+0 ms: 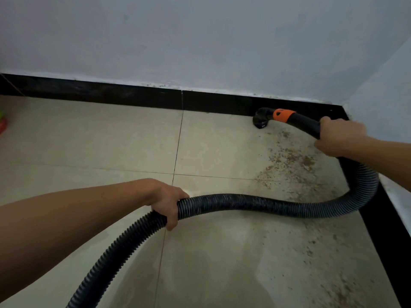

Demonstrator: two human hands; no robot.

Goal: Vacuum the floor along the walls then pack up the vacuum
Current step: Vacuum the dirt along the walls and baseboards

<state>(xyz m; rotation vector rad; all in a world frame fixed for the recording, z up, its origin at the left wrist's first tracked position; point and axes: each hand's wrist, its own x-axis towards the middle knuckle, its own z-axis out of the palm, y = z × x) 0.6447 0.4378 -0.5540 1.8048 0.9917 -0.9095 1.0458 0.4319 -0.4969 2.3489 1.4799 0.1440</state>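
A black ribbed vacuum hose [255, 203] snakes across the tiled floor from the lower left to the right. My left hand [169, 202] grips the hose near its middle. My right hand [338, 136] grips the black handle tube just behind an orange collar [283, 115]. The black nozzle [261, 121] sits on the floor against the black skirting board [133, 94], close to the room's corner. Brown dirt specks [289, 158] lie scattered on the tiles between the nozzle and the hose loop. The vacuum's body is out of view.
White walls [200, 41] meet in a corner at the right, and black skirting [382, 230] runs along the right wall too. A red and green object [3, 123] shows at the left edge. More dirt [338, 285] lies along the right wall.
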